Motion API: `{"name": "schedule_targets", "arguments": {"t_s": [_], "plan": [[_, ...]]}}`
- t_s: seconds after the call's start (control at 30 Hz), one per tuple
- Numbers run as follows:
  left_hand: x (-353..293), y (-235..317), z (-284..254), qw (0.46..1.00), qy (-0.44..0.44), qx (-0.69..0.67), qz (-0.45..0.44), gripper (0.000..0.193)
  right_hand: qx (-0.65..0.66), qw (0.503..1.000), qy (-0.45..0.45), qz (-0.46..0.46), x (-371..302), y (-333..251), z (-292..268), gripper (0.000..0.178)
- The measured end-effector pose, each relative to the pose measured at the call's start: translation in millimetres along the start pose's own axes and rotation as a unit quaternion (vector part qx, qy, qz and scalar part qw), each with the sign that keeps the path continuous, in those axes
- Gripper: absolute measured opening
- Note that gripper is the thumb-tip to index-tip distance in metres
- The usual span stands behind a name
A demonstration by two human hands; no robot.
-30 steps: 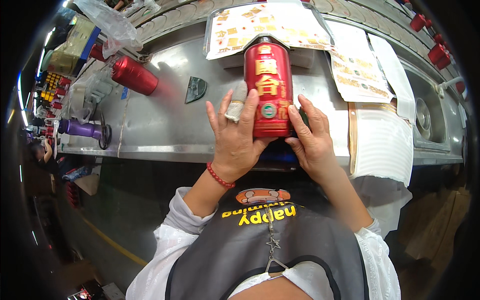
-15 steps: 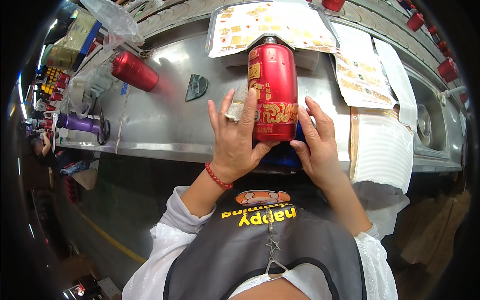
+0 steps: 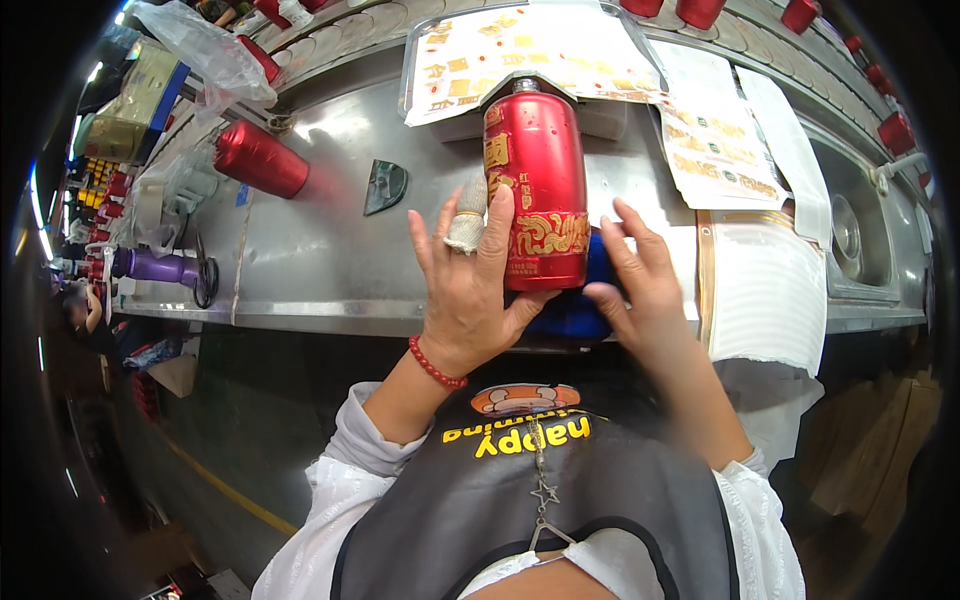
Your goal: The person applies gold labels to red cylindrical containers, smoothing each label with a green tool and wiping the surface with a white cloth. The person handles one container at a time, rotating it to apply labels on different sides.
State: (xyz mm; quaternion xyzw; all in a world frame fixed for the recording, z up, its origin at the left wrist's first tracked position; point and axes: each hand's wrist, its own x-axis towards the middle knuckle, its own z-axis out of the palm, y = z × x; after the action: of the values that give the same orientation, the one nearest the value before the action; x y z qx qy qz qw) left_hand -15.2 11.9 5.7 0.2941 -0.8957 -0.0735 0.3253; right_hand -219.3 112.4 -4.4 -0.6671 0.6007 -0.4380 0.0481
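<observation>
A red bottle [image 3: 548,165] with gold characters and a gold dragon band lies along the bench in front of me, its neck against a metal rest at the far end. My left hand [image 3: 462,290] grips its lower left side, with the thumb under the base. A whitish cloth sleeve [image 3: 466,218] covers one of its fingers. Just right of the bottle, my right hand [image 3: 648,285] holds nothing, its fingers apart and off the surface. Something blue [image 3: 605,268] shows beneath the bottle, mostly hidden.
A tray bears sheets of gold labels [image 3: 570,45] at the far side; more label sheets [image 3: 715,150] lie right, near a sink [image 3: 862,235]. A dark flat scraper-like piece [image 3: 386,187], another red bottle [image 3: 262,160] and a purple bottle [image 3: 155,267] are left.
My right hand has come off the bottle's right side, moving slightly right with its fingers spreading. My left hand stays on the bottle. The view has shifted a little.
</observation>
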Motion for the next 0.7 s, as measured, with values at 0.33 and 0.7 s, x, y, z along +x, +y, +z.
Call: {"name": "schedule_targets", "arguments": {"t_s": [0.33, 0.7], "plan": [[-7.0, -9.3, 6.8, 0.999, -0.018, -0.027, -0.011, 0.101, 0.185, 0.966, 0.049, 0.175, 56.4, -13.5, 6.6, 0.022], [-16.3, -9.3, 5.0, 0.999, 0.021, -0.033, 0.022, 0.082, 0.351, 0.886, 0.050, 0.301, 16.9, 6.6, -11.5, 0.024]]}}
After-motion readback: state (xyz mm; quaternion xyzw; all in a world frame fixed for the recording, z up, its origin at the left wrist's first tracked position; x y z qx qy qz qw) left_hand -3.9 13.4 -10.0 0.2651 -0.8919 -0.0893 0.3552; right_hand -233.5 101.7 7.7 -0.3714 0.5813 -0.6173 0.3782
